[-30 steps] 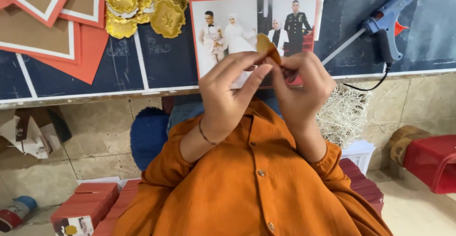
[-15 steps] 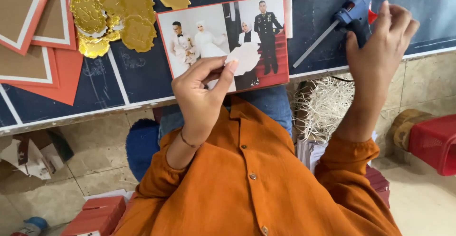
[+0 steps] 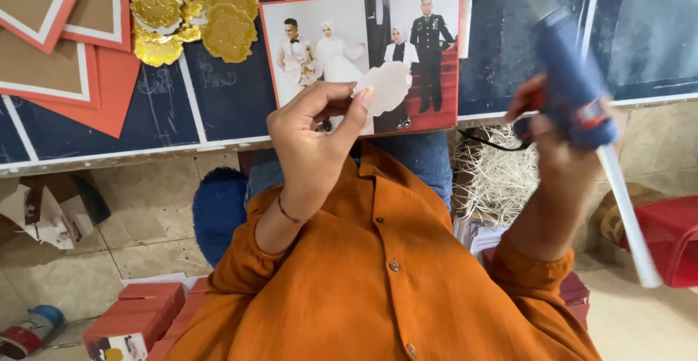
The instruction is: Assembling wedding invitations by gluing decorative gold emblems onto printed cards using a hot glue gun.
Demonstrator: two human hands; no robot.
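Cards (image 3: 43,37) in brown and orange lie at the far left of the dark counter (image 3: 225,92), at about ten o'clock from the middle of the view. Just right of them, at eleven o'clock, sits a heap of shiny gold paper shapes (image 3: 196,12).

Next comes the left hand (image 3: 313,139), near the middle. Its thumb and fingers are closed in a pinch on a small white paper shape (image 3: 385,88) with a wavy edge. The white shape is held up in front of a photo (image 3: 363,59) with a red border. The photo lies flat on the counter at twelve o'clock and shows people in smart clothes.

Further right, at two o'clock, the right hand (image 3: 549,139) is wrapped tight around a blue glue gun (image 3: 571,88). The gun looks blurry. A white glue stick (image 3: 629,215) pokes out of its back end and points down toward four o'clock. A black cord (image 3: 487,143) hangs by the hand.

Both arms wear orange sleeves. Pale straw (image 3: 494,179) sits between them, below the counter's edge. Red boxes (image 3: 134,321) lie on the floor at seven o'clock, and a red tub (image 3: 672,237) sits at four o'clock.
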